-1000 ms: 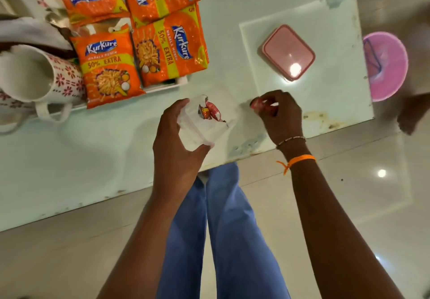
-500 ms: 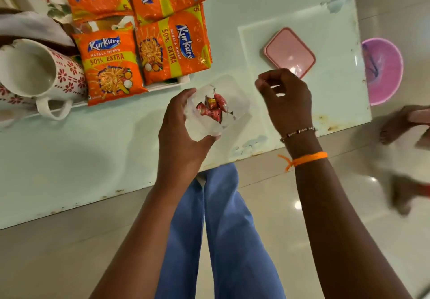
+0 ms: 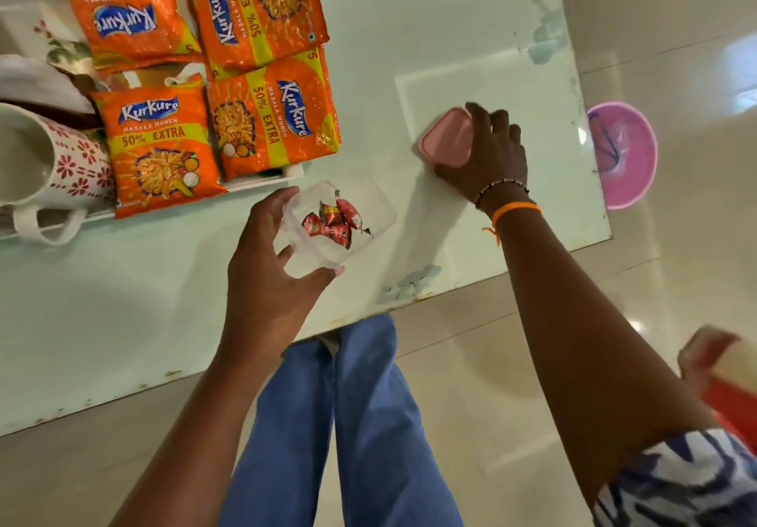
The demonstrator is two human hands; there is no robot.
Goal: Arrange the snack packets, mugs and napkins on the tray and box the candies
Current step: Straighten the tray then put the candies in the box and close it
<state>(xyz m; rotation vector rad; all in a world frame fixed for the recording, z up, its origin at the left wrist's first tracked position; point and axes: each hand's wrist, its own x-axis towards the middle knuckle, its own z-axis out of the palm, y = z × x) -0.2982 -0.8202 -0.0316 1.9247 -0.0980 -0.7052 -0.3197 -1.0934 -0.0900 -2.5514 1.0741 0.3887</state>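
My left hand (image 3: 266, 276) grips a clear plastic box (image 3: 368, 202) just above the table's near edge. Several red-wrapped candies (image 3: 334, 221) lie inside it. My right hand (image 3: 487, 153) rests on the pink lid (image 3: 444, 139), fingers curled over its right side; the lid looks tilted up off the table. Several orange Kurkure snack packets (image 3: 262, 116) lie on the white tray (image 3: 293, 172) at the upper left. A white mug with red flowers (image 3: 53, 166) lies on its side at the tray's left. A folded napkin (image 3: 28, 84) sits behind the mug.
The pale green glass table (image 3: 123, 289) ends at a worn edge near my blue-trousered legs. A pink bowl (image 3: 624, 153) sits on the floor beyond the table's right edge. A blurred red and yellow shape (image 3: 721, 371) is at the right edge.
My right hand has moved away from the box, up and right to the pink lid, and closed on it. The left hand keeps the box, now holding more candies than one second ago.
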